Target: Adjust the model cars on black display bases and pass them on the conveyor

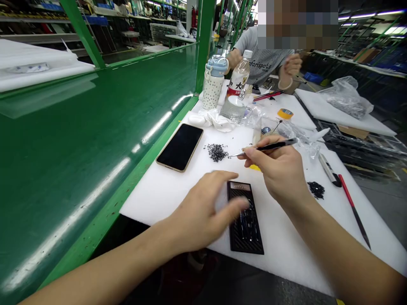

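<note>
My right hand (pixel 281 169) pinches a pair of tweezers (pixel 280 145) with a dark grip and a slim silver tip. The tip points left, at the edge of a pile of tiny black parts (pixel 217 152) on the white foam sheet (pixel 152 199). My left hand (pixel 206 207) hovers with fingers stretched and thumb apart, slightly blurred, over the left side of a black textured tray (pixel 246 241). Several glossy black pieces (pixel 249 220) lie on that tray; my thumb covers part of it. I cannot tell whether the left hand touches the tray.
A phone (pixel 180 147) lies left of the pile. Behind stand a dotted tumbler (pixel 213 84), a bottle (pixel 238 76) and a glass mug (pixel 233 109). On the right are a utility knife (pixel 330 169), a red-handled tool (pixel 354 209) and another black pile (pixel 316 189). A person sits opposite.
</note>
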A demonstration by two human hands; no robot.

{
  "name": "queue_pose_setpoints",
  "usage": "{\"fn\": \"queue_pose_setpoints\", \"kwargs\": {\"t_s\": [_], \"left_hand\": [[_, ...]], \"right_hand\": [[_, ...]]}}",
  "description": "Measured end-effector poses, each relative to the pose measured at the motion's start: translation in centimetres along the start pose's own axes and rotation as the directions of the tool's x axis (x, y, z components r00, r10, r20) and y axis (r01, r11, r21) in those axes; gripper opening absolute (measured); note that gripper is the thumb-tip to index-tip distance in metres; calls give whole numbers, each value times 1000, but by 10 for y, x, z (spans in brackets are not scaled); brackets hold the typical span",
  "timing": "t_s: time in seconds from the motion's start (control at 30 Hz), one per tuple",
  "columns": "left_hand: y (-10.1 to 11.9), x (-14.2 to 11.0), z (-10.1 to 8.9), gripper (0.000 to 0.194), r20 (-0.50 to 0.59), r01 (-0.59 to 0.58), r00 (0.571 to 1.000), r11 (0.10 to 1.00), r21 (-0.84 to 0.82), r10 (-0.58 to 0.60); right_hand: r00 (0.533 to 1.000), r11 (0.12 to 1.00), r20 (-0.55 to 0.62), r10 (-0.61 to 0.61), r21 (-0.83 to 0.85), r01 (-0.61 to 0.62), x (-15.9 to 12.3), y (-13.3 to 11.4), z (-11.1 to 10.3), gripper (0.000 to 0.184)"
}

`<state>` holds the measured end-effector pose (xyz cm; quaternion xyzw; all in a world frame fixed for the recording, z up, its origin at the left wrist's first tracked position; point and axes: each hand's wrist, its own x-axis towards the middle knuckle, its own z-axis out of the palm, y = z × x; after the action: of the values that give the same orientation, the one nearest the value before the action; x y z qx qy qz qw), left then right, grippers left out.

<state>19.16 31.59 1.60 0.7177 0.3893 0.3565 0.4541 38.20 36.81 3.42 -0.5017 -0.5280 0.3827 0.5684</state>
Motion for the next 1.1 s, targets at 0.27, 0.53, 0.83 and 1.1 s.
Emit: {"fn": "queue_pose_setpoints", "kwargs": {"t_s": [0.27, 0.53, 0.83, 1.1], "left_hand": [[-6, 17, -7, 22, 234, 346, 922, 389, -854, -308], [-1, 16, -10, 27, 286, 404, 891, 326, -855, -353], [10, 19, -3, 27, 167, 455, 820, 447, -770, -547], [9, 16, -4, 22, -71, 391, 811, 627, -673, -581]], "right_hand": [[994, 990, 99, -56, 133, 43, -35, -14, 11, 30], [988, 993, 125, -89, 82, 79, -35, -12, 14, 26], [981, 986, 125, -150, -49, 157, -34, -14, 8, 23], [943, 932, 242, -230, -222, 285, -26, -18, -6, 16]]}}
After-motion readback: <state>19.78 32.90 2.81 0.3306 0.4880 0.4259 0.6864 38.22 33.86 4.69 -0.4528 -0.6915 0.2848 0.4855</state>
